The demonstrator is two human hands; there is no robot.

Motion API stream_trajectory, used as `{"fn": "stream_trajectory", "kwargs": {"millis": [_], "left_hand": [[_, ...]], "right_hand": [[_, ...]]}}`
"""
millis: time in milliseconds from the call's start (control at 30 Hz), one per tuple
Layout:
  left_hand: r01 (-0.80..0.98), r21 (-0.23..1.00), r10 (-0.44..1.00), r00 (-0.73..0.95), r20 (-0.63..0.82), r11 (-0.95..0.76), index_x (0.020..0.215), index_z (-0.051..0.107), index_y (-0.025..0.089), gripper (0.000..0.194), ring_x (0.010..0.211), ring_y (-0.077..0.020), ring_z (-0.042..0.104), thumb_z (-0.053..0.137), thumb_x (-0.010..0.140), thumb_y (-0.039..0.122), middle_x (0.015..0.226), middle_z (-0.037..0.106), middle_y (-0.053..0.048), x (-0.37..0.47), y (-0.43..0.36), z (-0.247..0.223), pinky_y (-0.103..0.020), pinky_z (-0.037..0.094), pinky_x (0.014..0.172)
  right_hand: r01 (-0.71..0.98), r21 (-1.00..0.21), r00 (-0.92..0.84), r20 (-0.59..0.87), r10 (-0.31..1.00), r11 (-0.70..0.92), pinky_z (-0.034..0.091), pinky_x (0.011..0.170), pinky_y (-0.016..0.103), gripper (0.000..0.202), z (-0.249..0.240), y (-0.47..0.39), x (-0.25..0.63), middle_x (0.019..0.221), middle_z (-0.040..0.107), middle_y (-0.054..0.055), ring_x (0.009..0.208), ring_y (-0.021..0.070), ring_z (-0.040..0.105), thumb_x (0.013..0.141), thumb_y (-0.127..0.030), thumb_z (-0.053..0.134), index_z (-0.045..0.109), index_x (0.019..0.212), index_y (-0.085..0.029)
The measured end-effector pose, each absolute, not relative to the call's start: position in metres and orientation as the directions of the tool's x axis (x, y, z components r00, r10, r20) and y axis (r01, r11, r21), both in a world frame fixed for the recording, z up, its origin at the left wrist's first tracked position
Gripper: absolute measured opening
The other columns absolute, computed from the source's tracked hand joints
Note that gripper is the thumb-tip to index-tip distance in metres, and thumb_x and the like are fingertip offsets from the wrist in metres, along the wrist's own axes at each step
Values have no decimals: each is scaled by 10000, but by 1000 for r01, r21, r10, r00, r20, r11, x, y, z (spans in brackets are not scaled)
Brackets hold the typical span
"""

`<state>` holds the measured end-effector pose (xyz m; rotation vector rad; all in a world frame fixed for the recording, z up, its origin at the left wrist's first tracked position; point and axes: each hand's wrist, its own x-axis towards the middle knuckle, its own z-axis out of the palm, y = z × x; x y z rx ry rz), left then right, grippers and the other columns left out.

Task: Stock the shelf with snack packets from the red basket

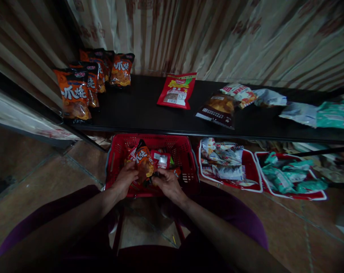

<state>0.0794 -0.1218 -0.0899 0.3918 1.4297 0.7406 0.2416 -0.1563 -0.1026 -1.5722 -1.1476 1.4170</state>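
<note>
An orange and black snack bag (145, 163) is held between my two hands, over the red basket (116, 146) in front of my knees. My left hand (128, 176) closes on the bag's left side. At its lower right corner, my right hand (168, 182) pinches the edge with thumb and fingers. Beneath it in the basket lie a red snack packet (161, 159) and other packets, partly hidden by the bag and my hands.
Several matching orange bags (74, 94) stand at the left of the black shelf (132, 110). A red packet (177, 91), a brown bag (217, 108) and green bags (333, 115) lie farther right. Two white-rimmed baskets (253, 170) of packets stand on the floor at right.
</note>
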Motion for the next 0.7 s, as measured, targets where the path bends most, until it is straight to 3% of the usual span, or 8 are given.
{"fn": "stream_trajectory", "kwargs": {"millis": [100, 200, 400, 600, 700], "left_hand": [[-298, 607, 642, 26, -766, 737, 844, 611, 159, 145, 851, -180, 603, 607, 700, 179, 940, 650, -86, 80, -122, -94, -294, 489, 710], [-334, 565, 629, 120, -768, 754, 891, 635, 164, 236, 844, -190, 607, 615, 741, 345, 963, 670, -89, 82, -121, -93, -298, 484, 666], [-384, 545, 653, 251, -715, 745, 931, 640, 188, 351, 781, -146, 612, 713, 685, 427, 898, 681, -27, 90, -122, -87, -257, 469, 664], [-422, 517, 642, 241, -728, 745, 851, 663, 164, 259, 730, -144, 635, 761, 635, 267, 814, 696, -21, 90, -123, -86, -237, 476, 643], [-405, 494, 613, 247, -751, 769, 801, 671, 137, 189, 668, -142, 639, 735, 631, 187, 754, 701, -32, 86, -122, -87, -236, 484, 625]], "right_hand": [[483, -869, -62, -153, 986, -105, 396, 579, 269, 104, -100, -158, 244, 590, 564, -20, 556, 133, 489, 684, -185, 564, 641, 628, -227], [610, -779, -166, 50, 985, 142, 444, 669, 298, 128, -97, -158, 245, 709, 591, 19, 691, 171, 541, 701, -160, 551, 659, 708, -227], [637, -662, -312, 247, 918, 395, 479, 843, 390, 127, -93, -160, 241, 1045, 577, 86, 1000, 239, 519, 699, -154, 596, 642, 811, -191], [579, -583, -495, 304, 814, 570, 467, 923, 422, 135, -90, -164, 236, 1225, 546, 110, 1128, 246, 495, 793, -199, 578, 608, 924, -183], [522, -607, -530, 320, 786, 599, 465, 928, 417, 146, -87, -165, 236, 1230, 558, 108, 1135, 236, 508, 825, -219, 563, 603, 963, -189]]}}
